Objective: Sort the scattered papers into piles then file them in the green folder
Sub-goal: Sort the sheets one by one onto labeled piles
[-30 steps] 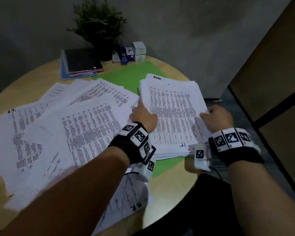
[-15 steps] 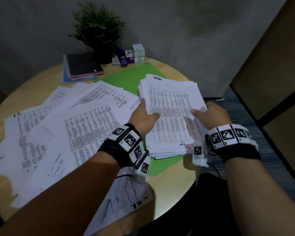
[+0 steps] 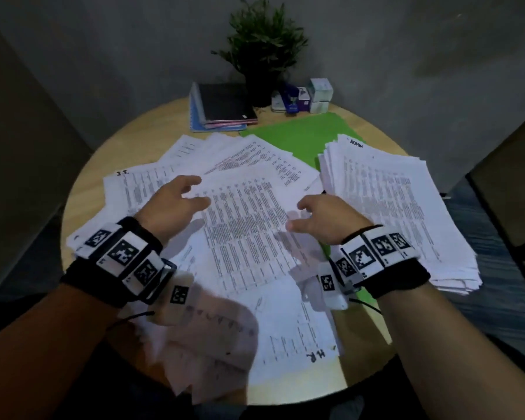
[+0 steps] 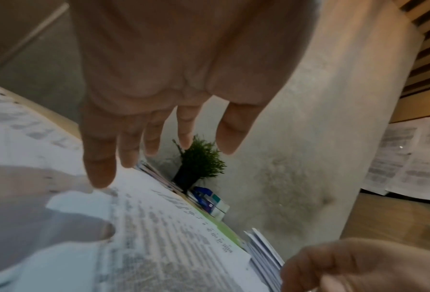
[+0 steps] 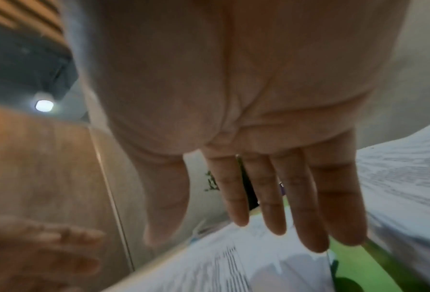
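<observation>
Scattered printed papers (image 3: 243, 225) cover the middle and left of the round wooden table (image 3: 82, 189). A thick squared pile of papers (image 3: 388, 207), marked ADMIN on top, lies at the right on the green folder (image 3: 297, 137). My left hand (image 3: 176, 204) hovers open over the loose sheets, fingers spread and empty (image 4: 158, 138). My right hand (image 3: 322, 216) hovers open just left of the pile, fingers straight and holding nothing (image 5: 278, 197). The folder (image 5: 354, 262) shows below the right fingers.
At the back of the table stand a potted plant (image 3: 264, 47), a stack of notebooks (image 3: 222, 107), a blue stapler (image 3: 291, 100) and small boxes (image 3: 319, 93). Some sheets (image 3: 212, 353) hang over the near table edge. Floor lies to the right.
Both hands let go of the ADMIN pile at the right and moved left, over the scattered sheets. The pile stays on the green folder.
</observation>
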